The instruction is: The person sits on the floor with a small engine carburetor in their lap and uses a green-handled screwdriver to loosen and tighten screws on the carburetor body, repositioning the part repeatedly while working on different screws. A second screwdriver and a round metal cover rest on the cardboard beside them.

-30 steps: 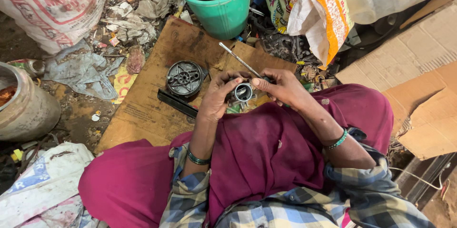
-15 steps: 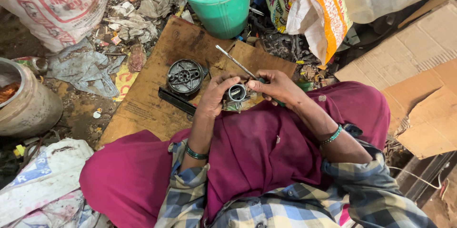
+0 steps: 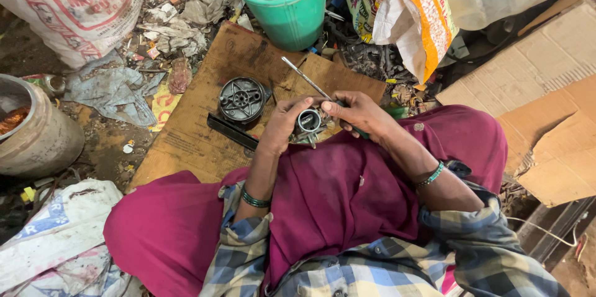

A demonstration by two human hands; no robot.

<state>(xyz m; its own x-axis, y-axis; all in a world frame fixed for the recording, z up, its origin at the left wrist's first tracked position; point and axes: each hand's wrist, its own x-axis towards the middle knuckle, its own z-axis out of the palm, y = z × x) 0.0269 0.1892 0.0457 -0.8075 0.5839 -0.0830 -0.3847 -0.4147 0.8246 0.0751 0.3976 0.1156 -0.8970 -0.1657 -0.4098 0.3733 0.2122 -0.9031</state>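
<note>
Brown cardboard (image 3: 205, 148) lies on the dirty ground by the person's knees. Over the lap, a small round metal part (image 3: 308, 123) sits between both hands. Left hand (image 3: 282, 124) is curled around it. Right hand (image 3: 359, 112) is closed on a thin screwdriver (image 3: 304, 78) above it. Just beside them lies a round black cover (image 3: 242, 99), and a green bucket (image 3: 285, 8) stands farther off.

Both hands (image 3: 282, 126) (image 3: 360, 114) around a small metal part (image 3: 308, 124), perhaps a carburettor, screwdriver (image 3: 305, 78) alongside.
</note>
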